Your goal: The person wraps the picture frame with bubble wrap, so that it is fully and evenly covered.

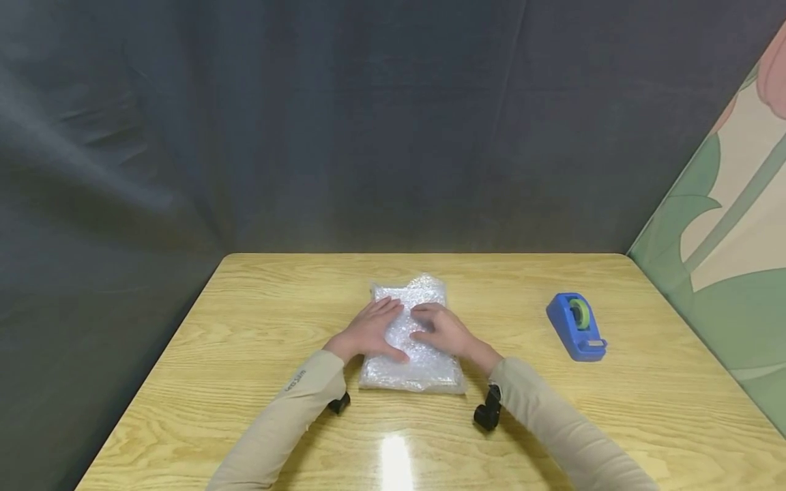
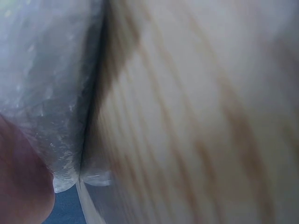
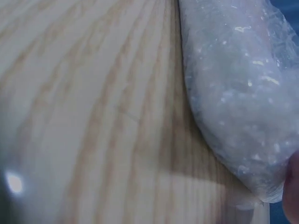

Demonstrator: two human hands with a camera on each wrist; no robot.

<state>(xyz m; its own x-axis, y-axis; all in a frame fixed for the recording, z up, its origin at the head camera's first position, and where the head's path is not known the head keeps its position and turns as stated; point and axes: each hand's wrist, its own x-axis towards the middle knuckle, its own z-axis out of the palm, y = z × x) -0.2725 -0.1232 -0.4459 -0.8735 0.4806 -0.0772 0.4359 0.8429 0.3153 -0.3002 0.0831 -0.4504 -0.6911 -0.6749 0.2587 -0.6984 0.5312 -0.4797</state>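
A flat, roughly rectangular bundle of clear bubble wrap (image 1: 413, 374) lies on the table between the two hands. Its far end has a loose, uneven flap. What is inside is hidden by the wrap. The left hand (image 1: 370, 331) rests on the bundle's left half, fingers straight and thumb spread toward the middle. On the right half lies the right hand (image 1: 448, 333), its fingers slightly bent and the thumb apart from them. Both wrist views show the wrap's side close up, the bundle (image 2: 46, 74) puffy against the wood, with a bit of hand at the frame edge.
A blue tape dispenser (image 1: 568, 331) with a green roll stands on the right side of the wooden table (image 1: 276, 300). Dark curtain (image 1: 393, 136) hangs behind and to the left. A flower-patterned panel (image 1: 731, 259) borders the right side.
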